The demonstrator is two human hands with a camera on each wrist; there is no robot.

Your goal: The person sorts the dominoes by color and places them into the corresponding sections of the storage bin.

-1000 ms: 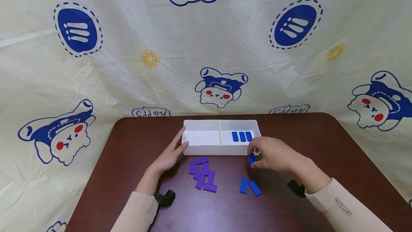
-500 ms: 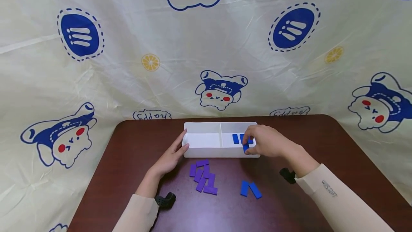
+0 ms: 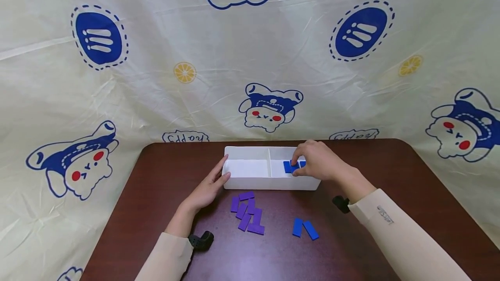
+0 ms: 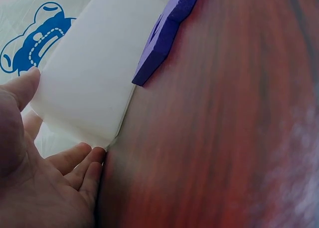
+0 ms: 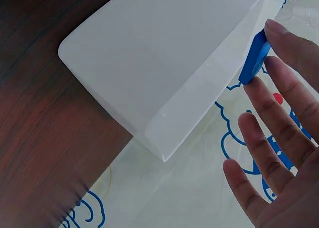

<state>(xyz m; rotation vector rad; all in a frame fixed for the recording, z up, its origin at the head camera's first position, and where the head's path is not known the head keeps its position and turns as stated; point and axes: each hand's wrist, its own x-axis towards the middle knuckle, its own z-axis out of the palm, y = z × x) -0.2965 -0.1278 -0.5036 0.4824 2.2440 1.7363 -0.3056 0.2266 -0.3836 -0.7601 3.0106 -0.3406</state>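
Observation:
A white two-compartment box (image 3: 258,183) stands on the table. My left hand (image 3: 205,191) rests against its left end, with extended fingers and thumb touching the wall, as the left wrist view also shows. My right hand (image 3: 323,162) is over the right compartment and pinches a small flat blue block (image 5: 254,58) between thumb and fingertips. Inside that compartment lie other blue blocks (image 3: 287,167), partly hidden by the right hand. Two loose blue blocks (image 3: 297,227) lie on the table in front of the box. Several purple blocks (image 3: 256,229) lie in a loose cluster nearer the left hand.
The box's divider (image 3: 269,162) separates the right compartment from the left one, where no blocks show. The brown table (image 3: 156,172) ends at a patterned cloth (image 3: 211,103) behind it. Black bands (image 3: 201,241) are on both wrists.
My right hand has carried the pinched blue block from in front of the box, over its front wall and leftward into the right compartment. The left hand stays at the box's left end.

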